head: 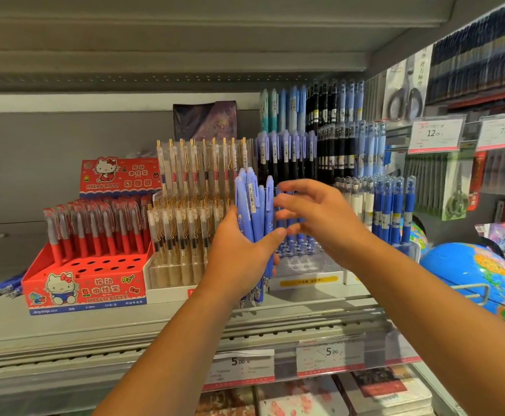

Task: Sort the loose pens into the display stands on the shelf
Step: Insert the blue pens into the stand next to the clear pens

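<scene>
Shop shelf (155, 322), centre frame: left hand (239, 253) grasping upright lavender-blue pens (252, 202); right hand (314, 220) just right, grip unclear, nearer holed pen stand (302, 267) behind.

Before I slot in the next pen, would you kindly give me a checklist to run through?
1. Grip: the left hand holds the pens upright. Ok.
2. One pen singled out: the right hand is at the pens, but its fingers are blurred. Cannot tell.
3. Free holes: the stand behind the hands shows empty front holes. Ok.
4. Colour match: same-shade pens stand in the rows above those holes. Ok.
5. Nothing left loose: blue pens lie on the shelf at far left. Not ok.
</scene>
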Demonstrator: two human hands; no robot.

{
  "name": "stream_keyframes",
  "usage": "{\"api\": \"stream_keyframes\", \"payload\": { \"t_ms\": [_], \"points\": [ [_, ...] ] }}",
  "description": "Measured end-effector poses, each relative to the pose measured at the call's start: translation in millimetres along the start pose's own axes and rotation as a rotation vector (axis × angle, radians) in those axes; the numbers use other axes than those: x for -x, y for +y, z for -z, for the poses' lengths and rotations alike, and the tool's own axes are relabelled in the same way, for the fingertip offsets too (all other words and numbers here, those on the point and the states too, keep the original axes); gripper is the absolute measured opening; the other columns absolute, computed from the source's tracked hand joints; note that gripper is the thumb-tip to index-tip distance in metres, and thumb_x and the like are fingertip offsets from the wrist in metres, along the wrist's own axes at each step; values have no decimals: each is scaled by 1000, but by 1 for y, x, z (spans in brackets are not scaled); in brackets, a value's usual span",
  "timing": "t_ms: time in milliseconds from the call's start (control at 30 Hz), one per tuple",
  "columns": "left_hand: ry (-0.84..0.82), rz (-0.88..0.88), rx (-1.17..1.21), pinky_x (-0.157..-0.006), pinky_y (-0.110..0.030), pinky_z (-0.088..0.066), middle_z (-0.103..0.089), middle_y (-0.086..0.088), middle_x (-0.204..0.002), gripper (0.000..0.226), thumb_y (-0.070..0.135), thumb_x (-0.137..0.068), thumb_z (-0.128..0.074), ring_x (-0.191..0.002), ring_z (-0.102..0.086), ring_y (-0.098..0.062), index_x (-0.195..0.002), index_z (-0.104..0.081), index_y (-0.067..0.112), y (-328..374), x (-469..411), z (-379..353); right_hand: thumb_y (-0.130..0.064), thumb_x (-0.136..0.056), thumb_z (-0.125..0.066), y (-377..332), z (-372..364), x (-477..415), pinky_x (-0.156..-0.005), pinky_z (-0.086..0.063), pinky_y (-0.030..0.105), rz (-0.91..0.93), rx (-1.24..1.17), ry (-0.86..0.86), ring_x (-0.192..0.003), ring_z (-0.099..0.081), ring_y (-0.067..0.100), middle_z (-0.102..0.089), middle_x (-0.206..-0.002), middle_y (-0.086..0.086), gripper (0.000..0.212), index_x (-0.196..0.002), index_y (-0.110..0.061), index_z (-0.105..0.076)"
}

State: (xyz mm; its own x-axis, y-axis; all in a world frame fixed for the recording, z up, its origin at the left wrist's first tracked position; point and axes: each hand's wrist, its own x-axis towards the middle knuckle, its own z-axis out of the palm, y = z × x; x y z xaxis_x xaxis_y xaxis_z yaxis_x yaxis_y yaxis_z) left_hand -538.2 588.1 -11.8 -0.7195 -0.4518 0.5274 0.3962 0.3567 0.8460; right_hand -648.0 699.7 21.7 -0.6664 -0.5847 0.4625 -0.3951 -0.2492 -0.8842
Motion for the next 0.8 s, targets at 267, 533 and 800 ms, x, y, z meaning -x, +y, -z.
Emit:
{"api": "stream_keyframes", "payload": {
  "t_ms": [267,533,800],
  "points": [
    [-26,-1,-15,-56,-27,-58,-69,-4,-87,42,20,-84,-74,-61,-69,-16,-122,-56,21,1,0,-1,-10,-87,-72,4,-10,6,-60,-54,21,48,-63,6,-69,-68,9,-72,-79,1,19,-105,-14,-64],
    [88,22,-41,-47,-15,-48,-63,-2,-76,11,16,-96,-62,-50,-60,-6,-107,-63,15,-5,-5,1,2,-94,-57,-11,1,3,-63,-59,32,9,-168,97,-81,-74,27,-73,-97,15,18,-109,-5,-63],
    [60,39,-39,-47,-21,-52,-65,-2,-79,41,13,-97,-60,-47,-61,-12,-136,-50,7,-4,-4,1,0,-96,-54,-22,30,-12,-65,-62,40,195,237,275,-79,-73,16,-69,-96,12,37,-119,-29,-49]
  ]
}}
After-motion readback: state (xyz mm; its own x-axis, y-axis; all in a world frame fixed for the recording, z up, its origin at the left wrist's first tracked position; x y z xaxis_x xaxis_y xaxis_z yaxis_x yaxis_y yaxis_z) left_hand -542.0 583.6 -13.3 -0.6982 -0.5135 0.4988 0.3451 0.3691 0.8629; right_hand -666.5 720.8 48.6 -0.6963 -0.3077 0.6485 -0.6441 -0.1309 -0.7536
